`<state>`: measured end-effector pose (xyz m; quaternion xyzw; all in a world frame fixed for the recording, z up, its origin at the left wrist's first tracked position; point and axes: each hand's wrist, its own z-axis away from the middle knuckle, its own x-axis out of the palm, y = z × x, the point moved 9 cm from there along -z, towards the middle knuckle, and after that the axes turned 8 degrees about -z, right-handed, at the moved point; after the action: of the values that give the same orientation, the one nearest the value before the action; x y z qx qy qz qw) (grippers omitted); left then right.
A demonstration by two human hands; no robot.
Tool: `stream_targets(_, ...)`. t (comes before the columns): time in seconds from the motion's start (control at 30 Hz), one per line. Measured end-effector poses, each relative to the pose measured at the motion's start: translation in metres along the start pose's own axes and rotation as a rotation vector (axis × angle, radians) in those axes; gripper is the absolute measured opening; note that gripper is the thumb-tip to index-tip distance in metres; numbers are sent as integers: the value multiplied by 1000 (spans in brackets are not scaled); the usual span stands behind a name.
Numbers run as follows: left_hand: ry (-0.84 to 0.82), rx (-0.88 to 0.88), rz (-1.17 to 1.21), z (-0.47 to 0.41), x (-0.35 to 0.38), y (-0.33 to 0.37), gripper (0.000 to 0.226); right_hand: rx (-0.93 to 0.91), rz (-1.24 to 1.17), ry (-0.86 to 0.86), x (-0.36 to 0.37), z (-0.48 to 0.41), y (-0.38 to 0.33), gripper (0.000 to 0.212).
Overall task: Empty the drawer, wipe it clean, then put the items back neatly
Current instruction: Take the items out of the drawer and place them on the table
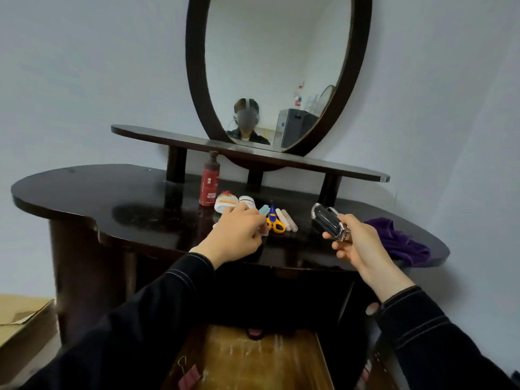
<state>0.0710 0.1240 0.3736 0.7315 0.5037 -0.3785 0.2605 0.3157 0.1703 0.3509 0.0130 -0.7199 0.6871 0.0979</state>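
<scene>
1. One open wooden drawer (270,358) with a scuffed brown floor is being viewed from above, pulled out below the dark glossy dressing table top (84,192).
2. Inside the drawer, one pink binder clip (189,376) is lying at the front left; one small dark pink item (254,333) is seen at the back edge, too blurred to identify.
3. One glossy black oblong case with a gold-coloured hinged end (327,223) is being gripped by the right hand (357,243), fingers closed around its lower end, above the table top.
4. The left hand (236,235) is being held curled over the row of items on the table; whether anything is pinched cannot be told.
5. On the table are being counted: one red upright bottle (209,184), two white small containers (226,202) lying beside it, one pale teal eraser-like block (264,210), one pair of blue-and-yellow scissors (274,220), two white cylindrical sticks (287,220).
6. One crumpled purple cloth (396,240) is lying at the table's right end.
</scene>
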Motion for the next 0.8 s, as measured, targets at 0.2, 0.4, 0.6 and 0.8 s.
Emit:
stream_targets(0.2, -10, -55, -5, -1, 3, -6, 14, -81, 280, 95, 16, -52, 8, 26)
stream_targets(0.4, -33, -70, 32, -4, 11, -12, 16, -293, 894, 144, 36, -63, 4, 46)
stream_targets(0.6, -61, -91, 47, -4, 12, -15, 16, -387, 1215, 110, 58, -57, 4, 43)
stream_targets(0.8, 0, -126, 23, -3, 10, -20, 9, -461, 1111, -7, 70, -55, 5, 48)
